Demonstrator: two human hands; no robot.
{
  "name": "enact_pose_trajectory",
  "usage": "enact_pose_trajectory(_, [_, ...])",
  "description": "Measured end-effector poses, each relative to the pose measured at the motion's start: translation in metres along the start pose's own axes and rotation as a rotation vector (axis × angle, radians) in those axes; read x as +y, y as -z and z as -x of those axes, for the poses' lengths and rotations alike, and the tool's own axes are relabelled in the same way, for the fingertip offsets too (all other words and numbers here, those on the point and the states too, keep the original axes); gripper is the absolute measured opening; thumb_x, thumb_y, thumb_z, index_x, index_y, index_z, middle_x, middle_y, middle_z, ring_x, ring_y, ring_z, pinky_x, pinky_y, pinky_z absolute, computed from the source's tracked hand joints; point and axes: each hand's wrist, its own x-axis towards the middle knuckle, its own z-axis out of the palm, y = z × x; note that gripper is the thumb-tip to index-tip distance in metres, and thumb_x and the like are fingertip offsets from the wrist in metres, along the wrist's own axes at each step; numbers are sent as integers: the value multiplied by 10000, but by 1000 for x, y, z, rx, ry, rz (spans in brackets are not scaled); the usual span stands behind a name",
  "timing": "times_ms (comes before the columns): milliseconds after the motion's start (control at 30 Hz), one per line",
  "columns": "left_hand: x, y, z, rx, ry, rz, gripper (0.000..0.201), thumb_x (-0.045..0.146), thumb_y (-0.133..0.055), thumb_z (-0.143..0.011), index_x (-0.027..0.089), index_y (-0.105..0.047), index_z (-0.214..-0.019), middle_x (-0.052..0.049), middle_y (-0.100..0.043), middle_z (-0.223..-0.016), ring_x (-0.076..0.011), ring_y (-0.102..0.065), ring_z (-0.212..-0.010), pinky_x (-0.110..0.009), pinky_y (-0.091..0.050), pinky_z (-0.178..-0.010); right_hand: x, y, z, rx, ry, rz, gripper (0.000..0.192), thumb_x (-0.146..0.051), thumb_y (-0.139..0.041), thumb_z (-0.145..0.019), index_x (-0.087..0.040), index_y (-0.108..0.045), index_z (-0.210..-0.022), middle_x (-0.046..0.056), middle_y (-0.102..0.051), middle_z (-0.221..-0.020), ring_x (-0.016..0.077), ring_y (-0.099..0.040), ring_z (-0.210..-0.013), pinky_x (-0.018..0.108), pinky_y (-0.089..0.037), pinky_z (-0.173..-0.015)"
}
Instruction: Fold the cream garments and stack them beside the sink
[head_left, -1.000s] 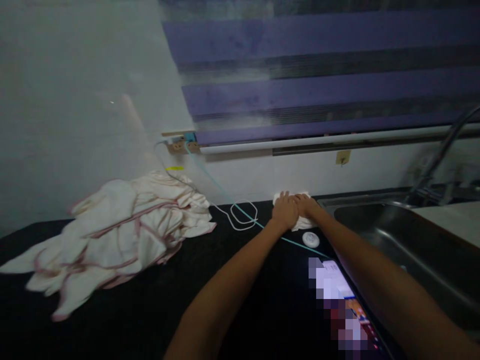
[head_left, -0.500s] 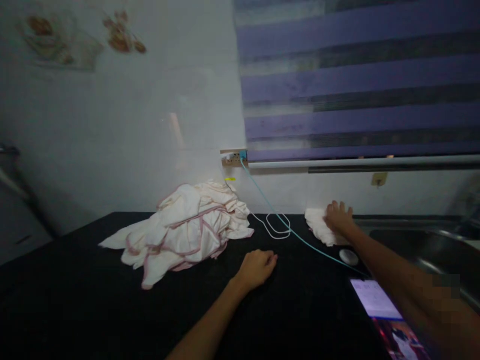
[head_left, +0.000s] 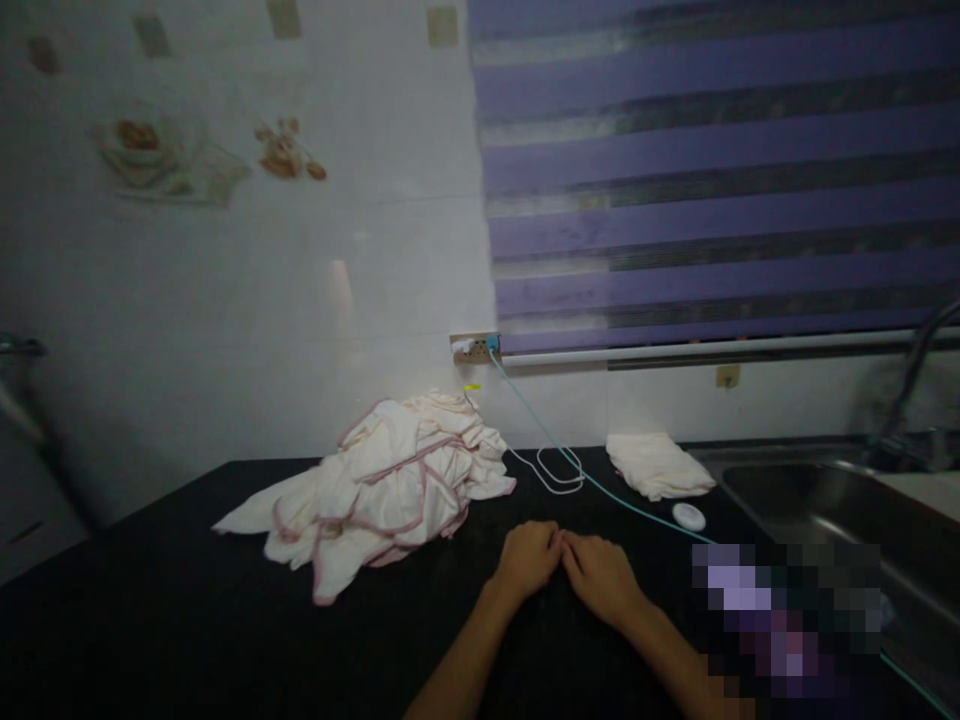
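Hands: our left hand (head_left: 529, 560) and right hand (head_left: 600, 575) rest empty, fingertips touching, on the tabletop (head_left: 187, 620); cloth pile (head_left: 382, 480) lies up-left, nearer the left.

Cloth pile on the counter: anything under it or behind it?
The cloth pile lies on the black counter. Behind it stands the tiled wall; a white cable loops out at its right edge. Whatever lies beneath the folds is covered.
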Motion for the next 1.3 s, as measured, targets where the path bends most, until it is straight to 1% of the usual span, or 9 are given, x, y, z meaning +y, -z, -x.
enact_pose_trajectory(100, [3, -3, 1, 15, 0, -5, 416, 383, -342, -1041, 226, -724, -995, -99, -774, -1044, -261, -729, -1013, -338, -502, -854, 7, 9, -5, -4, -12, -9, 364, -319, -352, -1079, -230, -699, -1140, 101, -773, -1110, 250, -736, -1060, 312, -482, -860])
enact_pose_trajectory(267, [6, -5, -2, 51, -16, -11, 429, 393, -334, -1046, 226, -721, -967, -99, -774, -1017, -266, -731, -994, -344, -506, -840, 14, 17, -14, 20, -151, 53, 327, -315, -375, -1073, -202, -680, -1041, 109, -770, -1051, 254, -736, -1023, 312, -471, -828])
enact_pose_trajectory(400, [7, -6, -6, 47, -14, 7, 429, 396, -344, -1039, 218, -725, -957, -114, -771, -996, -287, -731, -984, -364, -510, -843, 19, 20, -13, -6, -92, 87, 297, -346, -398, -1071, -217, -664, -1048, 91, -764, -1059, 242, -729, -1010, 298, -454, -801])
enact_pose_trajectory(567, [6, -12, -10, 39, 18, 66, 417, 437, -386, -1022, 222, -741, -983, -125, -765, -1025, -303, -712, -1028, -398, -502, -931, 22, 24, -13, -43, -76, 166, 321, -385, -370, -1084, -230, -651, -1092, 91, -757, -1073, 246, -719, -998, 305, -450, -800])
enact_pose_trajectory(667, [5, -14, -11, 43, 27, 72, 408, 433, -395, -1019, 227, -747, -1005, -121, -762, -1049, -302, -706, -1047, -397, -500, -951, 23, 24, -15, -66, -64, 191, 337, -392, -371, -1082, -227, -664, -1087, 97, -759, -1081, 254, -716, -1015, 310, -452, -814])
enact_pose_trajectory(800, [6, -14, -10, 40, 20, 38, 416, 425, -389, -1023, 224, -753, -1015, -120, -758, -1035, -303, -710, -1031, -397, -507, -949, 24, 23, -18, -97, -79, 211, 373, -413, -377, -1076, -219, -696, -1076, 117, -760, -1084, 270, -712, -1028, 331, -465, -856])
enact_pose_trajectory(967, [7, -13, -11, 31, 9, -4, 446, 426, -356, -1033, 214, -749, -1032, -122, -755, -1008, -306, -711, -1019, -402, -509, -934, 23, 22, -19, -73, -91, 213, 403, -429, -365, -1078, -218, -708, -1074, 117, -756, -1106, 280, -709, -1048, 339, -478, -867])
enact_pose_trajectory(1100, [8, -13, -11, 24, -3, -25, 465, 432, -340, -1040, 207, -747, -1037, -122, -754, -992, -294, -711, -999, -396, -509, -935, 23, 23, -18, -93, -104, 191, 425, -418, -325, -1092, -209, -694, -1119, 122, -747, -1130, 270, -705, -1064, 342, -480, -903])
enact_pose_trajectory(1300, [10, -13, -13, 32, -16, -65, 501, 449, -314, -1041, 201, -748, -1022, -133, -756, -1010, -314, -714, -1003, -421, -520, -914, 21, 25, -16, -98, -118, 176, 431, -387, -268, -1107, -192, -640, -1205, 140, -734, -1185, 280, -704, -1098, 369, -490, -924])
